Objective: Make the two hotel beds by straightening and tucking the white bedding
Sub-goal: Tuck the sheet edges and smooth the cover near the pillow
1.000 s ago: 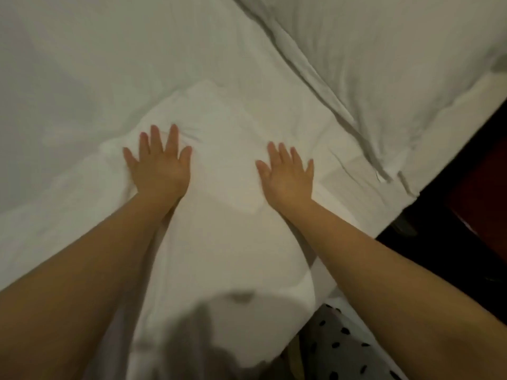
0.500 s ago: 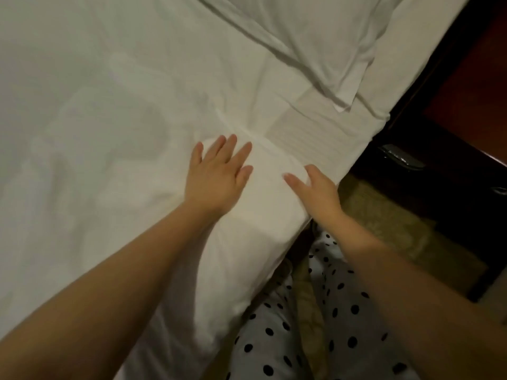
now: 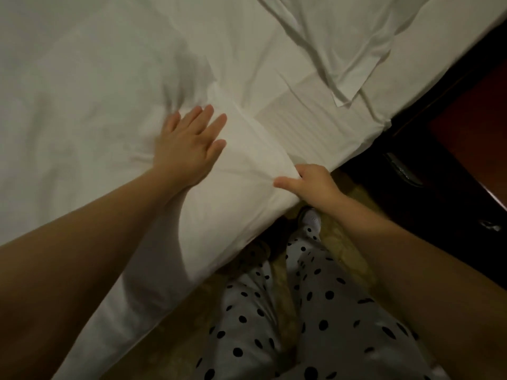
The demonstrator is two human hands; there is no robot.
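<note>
The white bedding (image 3: 96,105) is spread across the bed (image 3: 356,138), with its thick folded edge lying along the near side and overhanging towards the carpet (image 3: 345,256); a pillow (image 3: 356,37) is seen at the head end, just beside a dark nightstand (image 3: 444,193). The left hand (image 3: 189,149) is laid flat on top of the bedding, fingers spread and pressed into it; the right hand (image 3: 310,182) is closed on the bedding's edge, the thumb laid over the fold and the fingers curled beneath it, out of view. The fabric is judged to be soft, light and limp; it can be expected to crease wherever it is pushed and to slide readily over the striped sheet (image 3: 301,124) beneath; no stiffness is offered, so tension is best applied along the edge while the top is held down. The folded edge and its corner are judged the best places to be gripped. Spotted trousers (image 3: 315,325) are seen below. No brand, label or legible writing can be made out anywhere.
</note>
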